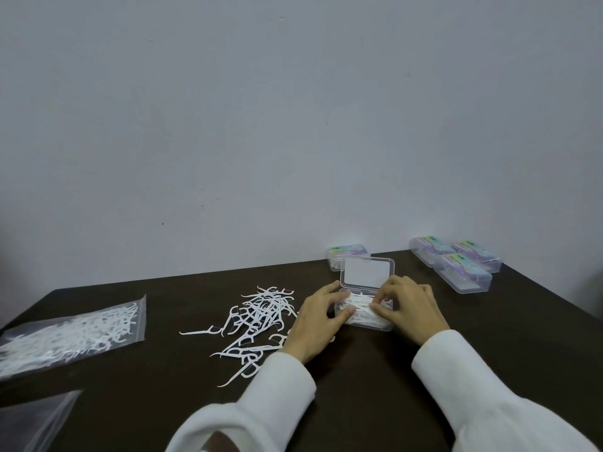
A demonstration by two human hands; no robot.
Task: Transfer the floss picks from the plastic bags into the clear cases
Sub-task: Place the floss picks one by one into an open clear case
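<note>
Open clear case [365,308] sat on dark table [489,353], lid upright toward the wall. Left hand [315,324] lay at the case's left edge, thumb on the bundle of floss picks [360,309] inside. Right hand [404,309] lay at the case's right, fingertips curled onto the same bundle. Loose picks [257,316] were scattered just left of the case. Plastic bag [70,334] with picks lay well left of the case. One closed case [347,254] stood just behind it; three closed cases [456,262] were grouped to its right, near the wall.
</note>
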